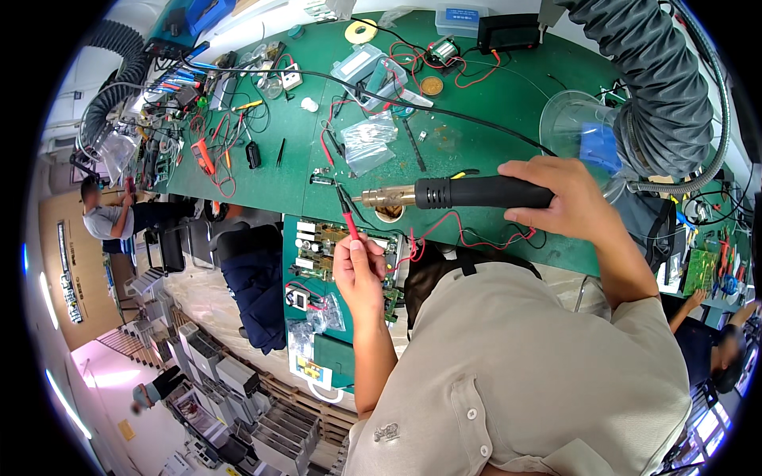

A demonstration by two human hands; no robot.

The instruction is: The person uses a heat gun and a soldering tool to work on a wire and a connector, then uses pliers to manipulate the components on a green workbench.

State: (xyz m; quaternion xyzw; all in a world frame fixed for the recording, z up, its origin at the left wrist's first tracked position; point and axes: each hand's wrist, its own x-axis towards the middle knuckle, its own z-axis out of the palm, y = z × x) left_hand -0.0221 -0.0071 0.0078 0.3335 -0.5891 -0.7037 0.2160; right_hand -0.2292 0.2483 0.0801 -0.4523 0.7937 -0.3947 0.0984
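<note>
My right hand [565, 198] is closed round the black handle of a hot air gun [484, 192], whose metal nozzle points left. My left hand [359, 274] pinches a red test probe [350, 222] from below, its dark tip angled up and left past the nozzle's end. Just beyond that tip, a small metallic part [321, 180] lies on the green bench mat [262, 176]. Under the nozzle stands a small round tin [389, 213] with brownish contents. Below and left of the gun, a populated circuit board [321, 244] sits partly behind my left hand.
A ribbed black extraction hose [655, 87] with a clear hood [567, 127] takes up the right. Clear plastic bags [369, 143], an orange multimeter [203, 157] and tangled leads lie across the bench. A black cable [476, 119] crosses it. Other people [111, 214] are farther off.
</note>
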